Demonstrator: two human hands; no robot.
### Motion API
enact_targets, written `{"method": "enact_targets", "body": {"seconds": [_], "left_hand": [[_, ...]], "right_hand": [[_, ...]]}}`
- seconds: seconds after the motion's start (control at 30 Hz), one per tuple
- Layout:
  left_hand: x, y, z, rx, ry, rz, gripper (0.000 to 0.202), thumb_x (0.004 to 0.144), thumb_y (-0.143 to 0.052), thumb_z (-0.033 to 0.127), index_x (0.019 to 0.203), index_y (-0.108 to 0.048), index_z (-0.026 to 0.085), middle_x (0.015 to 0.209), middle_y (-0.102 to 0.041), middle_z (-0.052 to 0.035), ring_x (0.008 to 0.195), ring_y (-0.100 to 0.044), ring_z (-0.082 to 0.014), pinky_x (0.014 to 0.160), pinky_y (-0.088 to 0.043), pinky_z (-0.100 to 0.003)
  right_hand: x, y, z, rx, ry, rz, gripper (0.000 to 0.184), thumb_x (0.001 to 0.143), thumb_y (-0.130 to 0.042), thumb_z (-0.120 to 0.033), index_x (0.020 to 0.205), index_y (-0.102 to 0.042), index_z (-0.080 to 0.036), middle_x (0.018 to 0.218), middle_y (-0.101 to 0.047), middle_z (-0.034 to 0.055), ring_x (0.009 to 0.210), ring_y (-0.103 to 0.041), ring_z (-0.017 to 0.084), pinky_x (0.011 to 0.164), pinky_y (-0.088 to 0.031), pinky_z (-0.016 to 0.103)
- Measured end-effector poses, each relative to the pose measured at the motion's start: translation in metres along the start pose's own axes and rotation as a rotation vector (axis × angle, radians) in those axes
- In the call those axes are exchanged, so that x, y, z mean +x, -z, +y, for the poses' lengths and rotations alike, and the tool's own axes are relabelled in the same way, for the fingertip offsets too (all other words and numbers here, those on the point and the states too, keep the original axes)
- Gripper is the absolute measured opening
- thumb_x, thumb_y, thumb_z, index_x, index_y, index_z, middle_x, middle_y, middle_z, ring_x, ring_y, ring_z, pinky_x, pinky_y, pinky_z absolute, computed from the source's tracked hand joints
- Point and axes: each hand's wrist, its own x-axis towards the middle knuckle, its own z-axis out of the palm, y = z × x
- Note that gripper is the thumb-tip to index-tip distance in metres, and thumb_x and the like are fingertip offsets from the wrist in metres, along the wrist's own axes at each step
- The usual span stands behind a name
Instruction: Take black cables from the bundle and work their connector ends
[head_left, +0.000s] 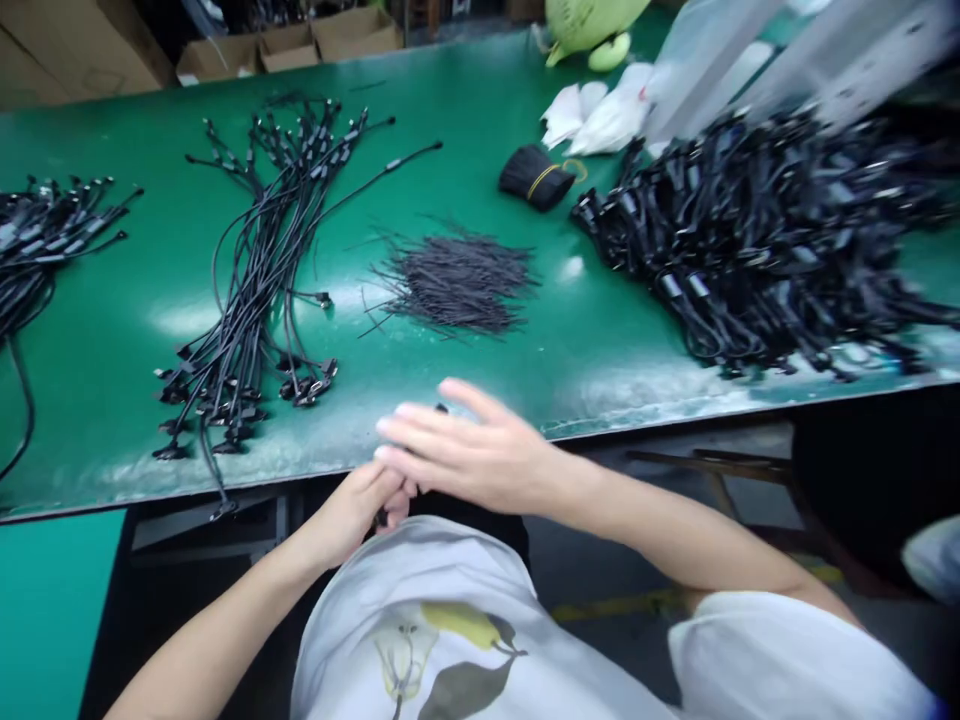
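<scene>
A green counter (112,330) fills most of the view, with cardboard boxes (322,35) beyond its far edge and a green plush toy (592,25) behind crumpled white paper (592,115). Five groups of black cable stuff lie on the counter. One long bundle of cables (255,270) runs from the far side toward the near edge, with plugs fanned out at both ends, and a second bundle (45,240) is cut off by the left side of the view. A big heap of cables (750,240) sits on the right. Between them lies one pile of short thin wires (454,285), running mostly crosswise, and one rolled black bundle (536,178) tied with a yellow band. Past the counter's near edge, in front of a white T-shirt (420,620), the left hand (352,515) curls closed around one small black piece (379,518), too hidden to show which way it points. The right hand (465,450) is open, its blurred fingers stretched across just above the left hand. A black tip shows beyond them, though it cannot be told if it belongs to the same piece.
</scene>
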Motion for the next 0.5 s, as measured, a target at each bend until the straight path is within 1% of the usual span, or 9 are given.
{"method": "enact_targets", "body": {"seconds": [0.03, 0.1, 0.13, 0.2, 0.27, 0.3, 0.33, 0.4, 0.5], "left_hand": [[-0.001, 0.002, 0.003, 0.130, 0.006, -0.046, 0.042, 0.091, -0.051, 0.057, 0.083, -0.054, 0.016, 0.058, -0.038, 0.0044, 0.050, -0.037, -0.0105, 0.044, -0.028, -0.021], [-0.004, 0.004, 0.009, 0.378, 0.006, -0.135, 0.042, 0.096, -0.040, 0.055, 0.086, -0.053, 0.016, 0.060, -0.043, 0.0026, 0.054, -0.039, -0.0121, 0.050, -0.031, -0.023], [-0.006, 0.003, 0.012, 0.487, 0.000, -0.165, 0.040, 0.098, -0.037, 0.053, 0.088, -0.052, 0.017, 0.063, -0.045, 0.0021, 0.056, -0.039, -0.0127, 0.052, -0.032, -0.024], [-0.010, 0.001, 0.015, 0.677, -0.036, -0.201, 0.033, 0.100, -0.035, 0.047, 0.093, -0.050, 0.019, 0.067, -0.047, 0.0020, 0.059, -0.040, -0.0135, 0.055, -0.031, -0.025], [-0.015, -0.001, 0.015, 0.842, -0.100, -0.222, 0.026, 0.101, -0.035, 0.042, 0.092, -0.048, 0.021, 0.071, -0.049, 0.0018, 0.060, -0.041, -0.0139, 0.057, -0.030, -0.026], [-0.016, -0.002, 0.014, 0.913, -0.140, -0.224, 0.025, 0.101, -0.035, 0.040, 0.088, -0.047, 0.021, 0.071, -0.050, 0.0015, 0.060, -0.042, -0.0141, 0.057, -0.029, -0.026], [-0.016, -0.003, 0.013, 0.975, -0.179, -0.216, 0.026, 0.101, -0.035, 0.039, 0.083, -0.045, 0.021, 0.072, -0.051, 0.0011, 0.060, -0.042, -0.0144, 0.057, -0.029, -0.027], [-0.013, -0.004, 0.011, 1.082, -0.228, -0.180, 0.028, 0.101, -0.034, 0.036, 0.078, -0.041, 0.021, 0.071, -0.052, 0.0000, 0.061, -0.045, -0.0155, 0.057, -0.029, -0.027], [-0.002, -0.005, 0.013, 1.187, -0.267, -0.116, 0.027, 0.101, -0.029, 0.031, 0.078, -0.041, 0.021, 0.073, -0.054, -0.0018, 0.063, -0.048, -0.0174, 0.059, -0.031, -0.028]], "right_hand": [[-0.005, 0.000, -0.001, -0.144, 0.090, -0.095, 0.015, 0.096, -0.044, -0.020, 0.102, -0.058, -0.019, 0.092, -0.064, 0.0062, 0.090, -0.060, 0.019, 0.088, -0.046, 0.039], [-0.013, -0.003, -0.003, -0.342, 0.193, -0.224, 0.021, 0.096, -0.037, -0.013, 0.090, -0.058, -0.015, 0.076, -0.059, 0.0047, 0.070, -0.057, 0.017, 0.068, -0.045, 0.034], [-0.017, -0.006, -0.004, -0.390, 0.216, -0.260, 0.023, 0.097, -0.037, -0.016, 0.084, -0.056, -0.015, 0.070, -0.056, 0.0034, 0.061, -0.053, 0.017, 0.058, -0.040, 0.032], [-0.024, -0.009, -0.009, -0.399, 0.237, -0.298, 0.030, 0.100, -0.036, -0.029, 0.080, -0.052, -0.016, 0.066, -0.052, 0.0018, 0.053, -0.047, 0.016, 0.048, -0.028, 0.031], [-0.028, -0.008, -0.015, -0.364, 0.239, -0.294, 0.040, 0.102, -0.032, -0.044, 0.080, -0.051, -0.016, 0.065, -0.050, 0.0014, 0.052, -0.045, 0.015, 0.048, -0.023, 0.031], [-0.029, -0.006, -0.017, -0.346, 0.235, -0.288, 0.042, 0.101, -0.031, -0.047, 0.080, -0.051, -0.016, 0.065, -0.049, 0.0012, 0.052, -0.045, 0.015, 0.049, -0.022, 0.031], [-0.030, -0.005, -0.019, -0.335, 0.228, -0.278, 0.040, 0.102, -0.032, -0.045, 0.080, -0.050, -0.017, 0.065, -0.049, 0.0010, 0.053, -0.045, 0.015, 0.050, -0.021, 0.031], [-0.030, -0.004, -0.018, -0.338, 0.217, -0.245, 0.034, 0.101, -0.034, -0.037, 0.078, -0.049, -0.017, 0.065, -0.049, 0.0010, 0.052, -0.044, 0.014, 0.052, -0.018, 0.032], [-0.028, -0.007, -0.008, -0.384, 0.201, -0.192, 0.028, 0.098, -0.036, -0.027, 0.075, -0.048, -0.017, 0.063, -0.050, 0.0014, 0.051, -0.041, 0.014, 0.053, -0.015, 0.032]]}}
